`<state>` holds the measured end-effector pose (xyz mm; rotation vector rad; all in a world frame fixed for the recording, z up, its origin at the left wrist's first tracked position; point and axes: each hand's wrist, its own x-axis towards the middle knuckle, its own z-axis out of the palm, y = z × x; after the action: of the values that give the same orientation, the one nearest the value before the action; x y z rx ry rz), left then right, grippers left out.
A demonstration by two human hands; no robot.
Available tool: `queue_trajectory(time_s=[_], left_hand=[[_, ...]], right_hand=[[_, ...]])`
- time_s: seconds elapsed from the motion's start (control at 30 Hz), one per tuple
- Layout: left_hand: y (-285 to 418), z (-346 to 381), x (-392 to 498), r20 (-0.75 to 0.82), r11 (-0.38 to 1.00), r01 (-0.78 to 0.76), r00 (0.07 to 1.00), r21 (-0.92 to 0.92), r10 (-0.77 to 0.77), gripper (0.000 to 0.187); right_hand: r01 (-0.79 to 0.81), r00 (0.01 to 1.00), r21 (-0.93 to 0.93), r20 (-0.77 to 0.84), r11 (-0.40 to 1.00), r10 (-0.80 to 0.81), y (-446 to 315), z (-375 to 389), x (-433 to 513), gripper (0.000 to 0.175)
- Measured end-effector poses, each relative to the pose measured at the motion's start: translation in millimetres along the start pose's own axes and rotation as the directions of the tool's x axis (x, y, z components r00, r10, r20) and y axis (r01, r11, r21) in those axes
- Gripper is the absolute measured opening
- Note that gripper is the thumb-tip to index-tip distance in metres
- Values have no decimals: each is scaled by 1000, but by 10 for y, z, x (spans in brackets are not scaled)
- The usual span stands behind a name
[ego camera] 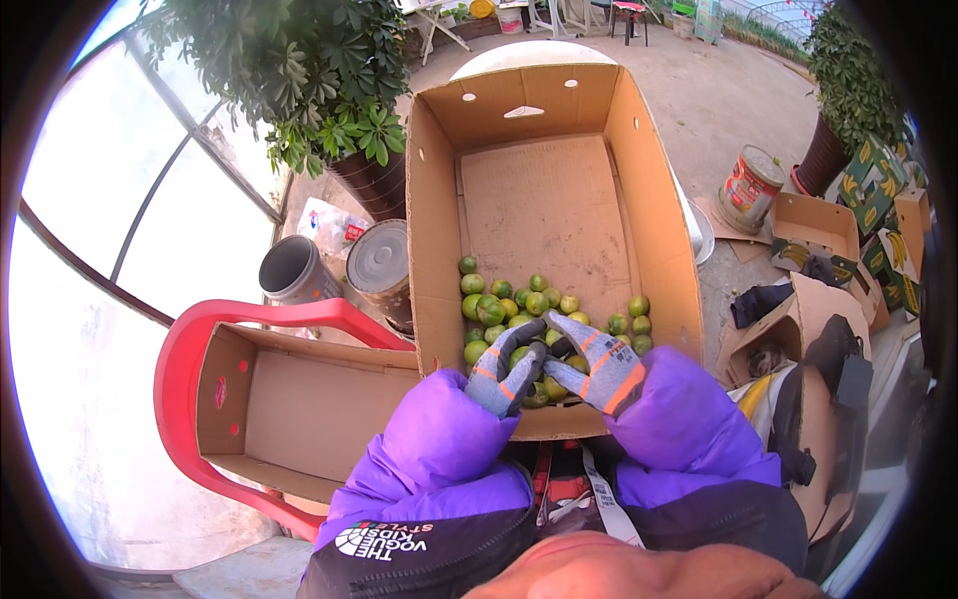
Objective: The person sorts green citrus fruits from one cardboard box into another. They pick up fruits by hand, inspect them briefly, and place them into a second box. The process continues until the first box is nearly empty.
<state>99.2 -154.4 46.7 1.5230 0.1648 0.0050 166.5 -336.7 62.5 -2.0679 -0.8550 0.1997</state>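
Note:
Both my hands wear grey gloves with orange stripes and dark fingertips. They meet over the near end of a large cardboard box (539, 202). My left hand (509, 367) bends its fingers among small green fruits (490, 309), which look like limes or green citrus. My right hand (595, 359) faces it from the other side, fingertips close to those of my left hand. Whether either hand grips a fruit is hidden by the fingers. Several fruits lie in the near part of the box, some yellowish, with a small group at its right side.
An open cardboard box (322, 412) rests on a red plastic chair (176, 374) at the left. Beyond it stand a grey bucket (288, 269), a lidded bucket (378, 258) and a potted plant (367, 180). At the right are a paint bucket (748, 187) and banana boxes (812, 232).

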Motion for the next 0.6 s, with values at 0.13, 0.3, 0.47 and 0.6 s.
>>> queue_trajectory(time_s=[0.13, 0.3, 0.47, 0.6], left_hand=[[12, -22, 10, 20, 1000, -18, 1000, 22, 18, 46], [-65, -30, 16, 20, 1000, -21, 1000, -6, 21, 47], [15, -16, -11, 28, 999, -36, 999, 26, 35, 47], [112, 9, -32, 31, 1000, 19, 999, 12, -19, 47]], right_hand=[[17, 1000, 2, -6, 1000, -17, 19, 14, -1, 65], [-10, 1000, -17, 20, 1000, 11, 19, 13, -2, 66], [-8, 999, -38, 38, 999, 9, -11, -12, -1, 66], [15, 1000, -20, 4, 1000, -15, 26, 17, -18, 67]])
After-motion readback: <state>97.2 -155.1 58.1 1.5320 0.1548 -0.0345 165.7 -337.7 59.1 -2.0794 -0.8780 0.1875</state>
